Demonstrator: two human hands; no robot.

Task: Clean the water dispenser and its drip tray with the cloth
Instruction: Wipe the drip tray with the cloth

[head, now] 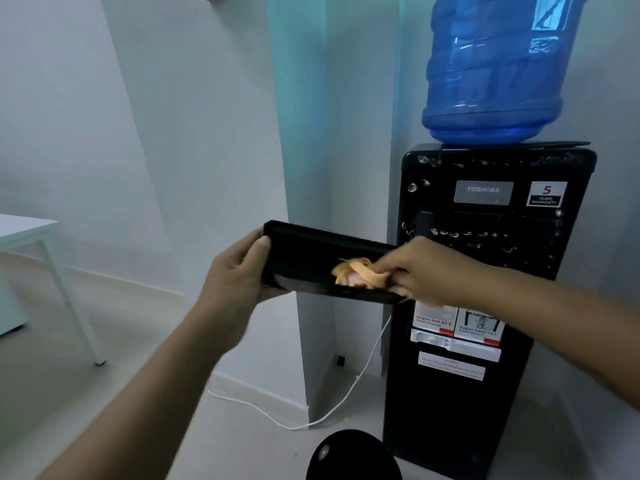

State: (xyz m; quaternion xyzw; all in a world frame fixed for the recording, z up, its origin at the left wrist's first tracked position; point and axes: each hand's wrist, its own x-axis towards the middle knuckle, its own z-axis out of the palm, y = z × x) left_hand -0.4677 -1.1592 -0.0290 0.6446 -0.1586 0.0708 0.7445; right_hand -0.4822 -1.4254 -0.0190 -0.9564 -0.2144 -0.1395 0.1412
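- While its tray is out, the water dispenser stands at 3 o'clock in view with a blue bottle on top. Judged heavy and rigid; droplets on the glossy front suggest slippery. Wipe in place.
- Drip tray: held in air at centre, at the dispenser's 9 o'clock. Judged light, stiff plastic; hold by a short end.
- Left hand: grips the tray's 9 o'clock end, thumb over the rim.
- Right hand: pinches the cloth inside the tray, toward 3 o'clock.
- Cloth: orange, bunched, soft; should reach corners.
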